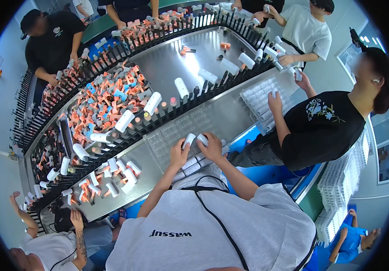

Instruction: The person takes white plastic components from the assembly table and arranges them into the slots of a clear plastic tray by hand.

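My left hand (178, 153) is closed around a white capsule-shaped plastic piece (188, 140). Close beside it, my right hand (212, 147) grips a similar white piece (202, 139). Both hands are above a clear plastic tray (157, 145) with moulded compartments. Several white pieces (192, 165) lie in rows between my forearms, close to my body. Beyond the tray runs a line of upright black pegs (187, 103). Some pegs carry white housings, such as the white housing (153, 103) ahead of my left hand.
A heap of orange, grey and blue parts (108, 106) fills the metal table's left half. White-and-orange pieces (113, 177) lie at lower left. At right, a co-worker in black (323, 128) handles white pieces over another tray (262, 99). Stacked trays (342, 176) stand behind.
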`<state>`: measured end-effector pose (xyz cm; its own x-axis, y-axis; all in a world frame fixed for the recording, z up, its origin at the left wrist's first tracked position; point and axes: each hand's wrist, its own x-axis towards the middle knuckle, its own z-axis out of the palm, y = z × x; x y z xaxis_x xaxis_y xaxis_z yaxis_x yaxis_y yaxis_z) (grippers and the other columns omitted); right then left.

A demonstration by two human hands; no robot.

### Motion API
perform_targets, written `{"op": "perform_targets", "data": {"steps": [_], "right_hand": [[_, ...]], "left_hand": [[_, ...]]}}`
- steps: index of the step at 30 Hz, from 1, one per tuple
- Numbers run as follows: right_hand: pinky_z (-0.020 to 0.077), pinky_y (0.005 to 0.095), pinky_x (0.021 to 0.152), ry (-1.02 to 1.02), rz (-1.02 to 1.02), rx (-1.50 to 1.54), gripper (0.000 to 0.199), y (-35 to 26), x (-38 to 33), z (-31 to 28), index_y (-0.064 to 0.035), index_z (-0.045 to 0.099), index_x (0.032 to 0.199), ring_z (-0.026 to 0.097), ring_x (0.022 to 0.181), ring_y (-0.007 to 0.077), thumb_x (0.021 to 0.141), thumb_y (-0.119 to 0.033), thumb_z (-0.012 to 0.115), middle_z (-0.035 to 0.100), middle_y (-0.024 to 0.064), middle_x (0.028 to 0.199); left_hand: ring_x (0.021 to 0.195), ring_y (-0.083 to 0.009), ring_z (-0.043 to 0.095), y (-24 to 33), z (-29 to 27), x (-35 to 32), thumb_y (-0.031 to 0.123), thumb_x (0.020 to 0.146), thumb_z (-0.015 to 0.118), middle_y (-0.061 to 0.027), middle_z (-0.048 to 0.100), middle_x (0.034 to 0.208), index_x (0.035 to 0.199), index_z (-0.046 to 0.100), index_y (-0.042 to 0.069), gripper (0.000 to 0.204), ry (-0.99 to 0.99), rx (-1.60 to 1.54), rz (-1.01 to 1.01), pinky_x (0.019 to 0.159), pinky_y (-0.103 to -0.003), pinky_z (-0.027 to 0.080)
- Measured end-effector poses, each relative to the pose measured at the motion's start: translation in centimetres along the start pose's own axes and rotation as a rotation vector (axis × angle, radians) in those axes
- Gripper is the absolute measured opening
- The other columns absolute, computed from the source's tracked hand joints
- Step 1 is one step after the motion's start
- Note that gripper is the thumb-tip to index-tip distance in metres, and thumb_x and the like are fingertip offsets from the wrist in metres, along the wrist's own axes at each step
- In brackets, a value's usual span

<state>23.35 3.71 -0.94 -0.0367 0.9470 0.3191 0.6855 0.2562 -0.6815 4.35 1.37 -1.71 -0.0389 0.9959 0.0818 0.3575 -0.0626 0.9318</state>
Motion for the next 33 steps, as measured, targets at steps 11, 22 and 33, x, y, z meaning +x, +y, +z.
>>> {"op": "perform_targets", "data": {"steps": [11, 22, 33], "right_hand": [[0.0536, 0.0484, 0.082, 0.016, -0.013, -0.001, 0.036, -0.2, -0.1, 0.2, -0.0049, 0.068, 0.109, 0.068, 0.098, 0.0404, 0.085, -0.029, 0.078, 0.071, 0.0170, 0.105], [0.0538, 0.0488, 0.081, -0.001, -0.019, 0.023, 0.036, -0.7, 0.1, 0.1, -0.0050, 0.068, 0.110, 0.068, 0.096, 0.0414, 0.084, -0.027, 0.079, 0.071, 0.0180, 0.104], [0.0541, 0.0486, 0.082, 0.002, -0.031, 0.021, 0.036, -0.4, 0.0, 0.4, -0.0042, 0.068, 0.110, 0.068, 0.098, 0.0413, 0.084, -0.027, 0.079, 0.071, 0.0182, 0.106]], "left_hand": [[0.074, -0.0202, 0.075, 0.0, -0.4, 0.1, 0.020, 0.102, 0.064, -0.0154, 0.075, 0.086, 0.121, 0.067, -0.001, 0.029, -0.017, -0.005, -0.022, 0.065, -0.033, 0.055], [0.076, -0.0210, 0.076, -0.7, -0.3, 0.1, 0.017, 0.102, 0.065, -0.0168, 0.074, 0.087, 0.120, 0.066, -0.002, 0.026, 0.007, -0.013, -0.019, 0.064, -0.033, 0.055], [0.076, -0.0220, 0.076, -1.2, -0.3, 0.1, 0.018, 0.102, 0.064, -0.0176, 0.074, 0.088, 0.121, 0.065, -0.003, 0.029, 0.002, 0.005, -0.001, 0.065, -0.033, 0.056]]}}
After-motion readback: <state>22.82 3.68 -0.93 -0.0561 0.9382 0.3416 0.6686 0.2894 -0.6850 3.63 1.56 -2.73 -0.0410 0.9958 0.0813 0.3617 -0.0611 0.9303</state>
